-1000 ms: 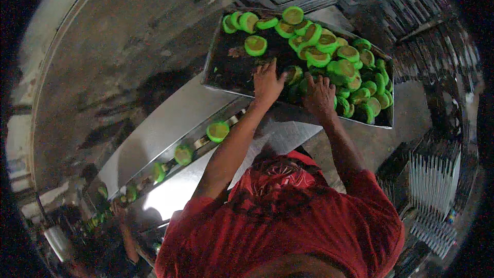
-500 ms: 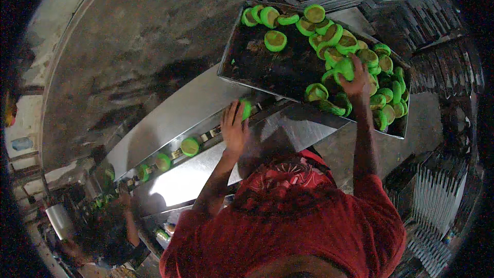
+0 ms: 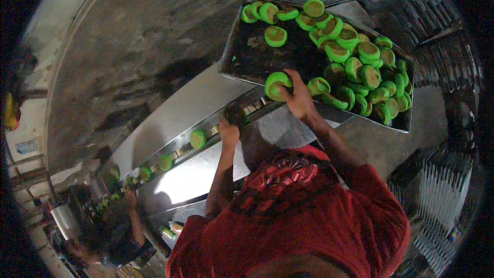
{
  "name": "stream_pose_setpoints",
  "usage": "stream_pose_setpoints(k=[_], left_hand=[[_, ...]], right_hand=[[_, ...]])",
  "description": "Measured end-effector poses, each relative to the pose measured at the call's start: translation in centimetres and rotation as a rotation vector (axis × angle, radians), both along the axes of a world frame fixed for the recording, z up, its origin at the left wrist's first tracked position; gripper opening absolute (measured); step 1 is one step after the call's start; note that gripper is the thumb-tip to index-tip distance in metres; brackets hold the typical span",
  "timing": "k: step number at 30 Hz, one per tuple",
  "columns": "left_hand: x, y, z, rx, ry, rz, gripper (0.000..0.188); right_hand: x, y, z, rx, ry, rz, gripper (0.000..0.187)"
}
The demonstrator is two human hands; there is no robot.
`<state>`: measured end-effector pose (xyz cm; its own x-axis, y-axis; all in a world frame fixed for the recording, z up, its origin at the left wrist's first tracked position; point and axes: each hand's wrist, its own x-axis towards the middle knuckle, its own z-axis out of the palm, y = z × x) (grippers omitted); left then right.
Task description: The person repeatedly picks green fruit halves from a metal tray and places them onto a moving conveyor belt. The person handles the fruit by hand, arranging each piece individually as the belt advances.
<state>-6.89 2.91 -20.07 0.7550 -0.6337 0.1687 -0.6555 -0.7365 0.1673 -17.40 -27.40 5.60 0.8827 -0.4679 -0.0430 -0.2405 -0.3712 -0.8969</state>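
Note:
My right hand (image 3: 298,99) is closed round a round green bun (image 3: 276,84) with a browned face, at the near edge of a dark metal baking tray (image 3: 257,67). Heaped over the tray's right half lie many similar green buns (image 3: 337,51); a few more sit along its far left. Below and left of the tray, my left hand (image 3: 229,132) has its fingers on another bun (image 3: 236,117), dark in the shade, at the narrow conveyor channel. Those fingers are partly hidden. Single buns (image 3: 197,138) lie spaced along the conveyor (image 3: 180,150) toward the lower left.
Sloping metal panels (image 3: 216,90) flank the conveyor. At the lower left another person's arm (image 3: 135,216) reaches to its far end. Stacked dark trays (image 3: 437,67) stand at the right, above a wire rack (image 3: 445,195). Small packaged items (image 3: 169,232) lie beside my left arm.
My right hand has lifted a bun from the heap and brought it left to the tray's near edge. My left hand has shifted slightly down along the conveyor. The buns on the belt have moved slightly.

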Motion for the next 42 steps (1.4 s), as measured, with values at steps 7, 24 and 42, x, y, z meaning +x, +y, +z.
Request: stream_pose_setpoints(k=[7, 24, 42], left_hand=[[-0.1, -7.2, 18.5, -0.363, 0.064, 0.183, 0.044], [-4.6, -32.1, 21.8, -0.388, 1.076, -0.289, 0.046], [2.4, -15.0, 9.6, -0.562, 0.046, 0.296, 0.038]], right_hand=[[1.8, 4.1, -10.1, -0.268, 0.277, 0.273, 0.057], [-10.6, -20.7, -6.6, -0.703, 0.801, -0.787, 0.088], [5.1, -4.9, -18.3, -0.062, 0.051, 0.293, 0.045]])
